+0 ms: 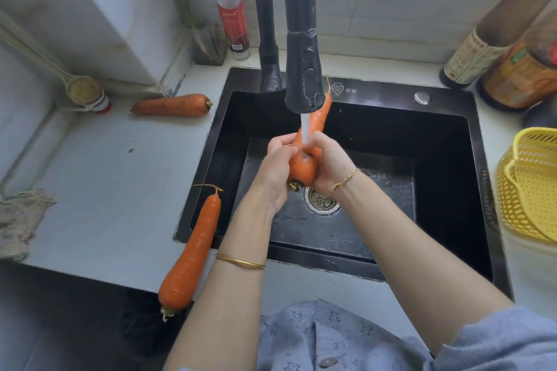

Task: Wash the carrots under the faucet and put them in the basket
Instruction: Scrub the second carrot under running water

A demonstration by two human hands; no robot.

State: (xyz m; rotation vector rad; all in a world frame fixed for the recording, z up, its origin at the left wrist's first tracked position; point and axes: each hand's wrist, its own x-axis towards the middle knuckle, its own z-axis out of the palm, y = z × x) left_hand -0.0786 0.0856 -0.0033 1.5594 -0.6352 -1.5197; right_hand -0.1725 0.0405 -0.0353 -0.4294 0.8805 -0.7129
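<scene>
Water runs from the black faucet [302, 69] onto an orange carrot [305, 170] held over the black sink [446, 159]. My left hand [278, 169] grips the carrot's thick end from the left. My right hand [330, 159] holds it from the right, fingers curled round it; its thin tip points up behind the faucet head. A second carrot [193, 247] lies across the sink's front left corner, its thick end past the counter edge. A third, dirtier carrot [173, 104] lies on the counter at the left. The yellow basket [530, 190] stands at the right edge.
Sauce bottles [494, 39] crowd the back right corner beside the sink. A red-labelled bottle [231, 9] stands behind the faucet, a brush [83, 89] and a grey rag [21, 217] lie on the left counter. The drain [320, 200] sits under my wrists.
</scene>
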